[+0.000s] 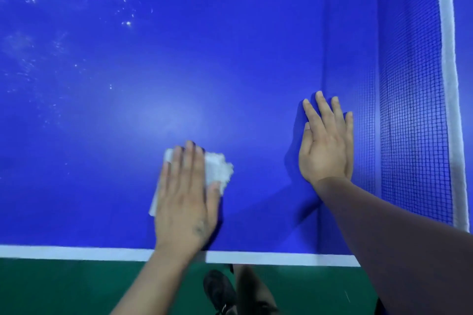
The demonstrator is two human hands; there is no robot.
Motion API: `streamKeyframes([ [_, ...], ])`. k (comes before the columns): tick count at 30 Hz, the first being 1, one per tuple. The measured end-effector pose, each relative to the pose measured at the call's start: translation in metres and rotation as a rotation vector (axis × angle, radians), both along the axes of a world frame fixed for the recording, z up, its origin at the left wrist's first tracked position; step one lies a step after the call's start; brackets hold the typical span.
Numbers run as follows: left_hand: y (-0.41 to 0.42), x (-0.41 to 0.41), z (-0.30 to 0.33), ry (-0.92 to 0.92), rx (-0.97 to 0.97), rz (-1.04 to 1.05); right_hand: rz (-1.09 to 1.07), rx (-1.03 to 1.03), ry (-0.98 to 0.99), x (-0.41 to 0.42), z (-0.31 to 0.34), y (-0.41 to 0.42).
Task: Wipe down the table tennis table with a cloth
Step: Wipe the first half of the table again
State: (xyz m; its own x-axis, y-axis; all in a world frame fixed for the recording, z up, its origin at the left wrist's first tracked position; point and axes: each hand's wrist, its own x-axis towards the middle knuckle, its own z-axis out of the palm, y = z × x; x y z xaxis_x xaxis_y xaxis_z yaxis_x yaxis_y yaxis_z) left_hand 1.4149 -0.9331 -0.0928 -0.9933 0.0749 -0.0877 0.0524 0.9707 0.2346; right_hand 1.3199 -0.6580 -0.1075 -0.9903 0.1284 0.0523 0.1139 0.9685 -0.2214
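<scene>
The blue table tennis table [179, 64] fills most of the view, with a white line along its near edge. My left hand [188, 197] lies flat with straight fingers on a white cloth [218, 170], pressing it onto the table a little in from the near edge. The cloth sticks out past the fingers on the right and at the lower left. My right hand [326, 140] rests flat and open on the table surface, fingers straight, close beside the net. White specks and smears mark the table at the upper left [84, 23].
The dark mesh net [414, 100] with its white top band [450, 84] runs up the right side. Below the table edge lies green floor [64, 289], where my dark shoe [220, 289] shows.
</scene>
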Motion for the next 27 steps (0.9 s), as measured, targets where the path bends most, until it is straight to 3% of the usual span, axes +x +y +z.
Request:
streamKeyframes([
  [5, -0.023, -0.084, -0.013, 0.038, -0.06, 0.281, 0.001, -0.013, 0.013, 0.0, -0.002, 0.001],
  [9, 0.037, -0.122, -0.018, 0.096, 0.024, 0.229, 0.012, -0.007, 0.02, -0.001, -0.003, 0.001],
  [14, 0.114, -0.041, -0.01, 0.07, 0.104, -0.09, 0.008, 0.0, 0.022, -0.001, -0.003, 0.002],
  [18, 0.092, 0.045, -0.009, 0.005, 0.091, -0.146, 0.01, -0.003, 0.02, 0.0, -0.004, 0.001],
  [22, 0.03, 0.064, -0.004, -0.009, 0.047, -0.021, 0.002, -0.007, 0.008, 0.0, -0.001, 0.0],
  [27, -0.017, -0.016, -0.012, 0.047, -0.088, 0.281, 0.002, -0.006, 0.011, -0.001, -0.002, 0.0],
])
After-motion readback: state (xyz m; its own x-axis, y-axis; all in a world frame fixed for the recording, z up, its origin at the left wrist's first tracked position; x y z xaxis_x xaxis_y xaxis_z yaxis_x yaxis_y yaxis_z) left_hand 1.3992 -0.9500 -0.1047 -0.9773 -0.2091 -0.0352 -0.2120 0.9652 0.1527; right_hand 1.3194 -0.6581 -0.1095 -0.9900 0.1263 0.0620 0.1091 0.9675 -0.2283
